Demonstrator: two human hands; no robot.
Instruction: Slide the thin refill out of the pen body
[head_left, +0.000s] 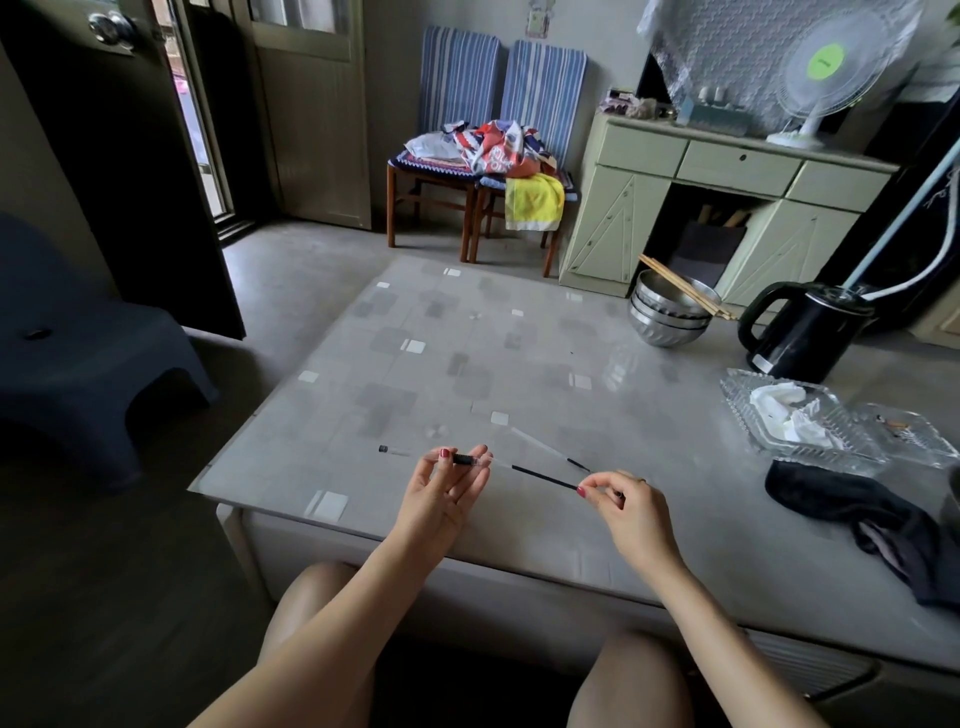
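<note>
Two hands are holding a pen's parts apart over the table's near edge.

The left hand (441, 493) is pinching the clear barrel (470, 460) between thumb and fingertips, the other fingers loosely spread. The right hand (623, 506) is pinching the end of the thin black refill (545, 477), fingers curled round it; the refill is stretching toward the barrel. A second refill (550, 451) and a small cap (384, 449) are lying on the table (363, 415) just beyond.

2 hands (447, 488) raised (fingers pinching)
</note>
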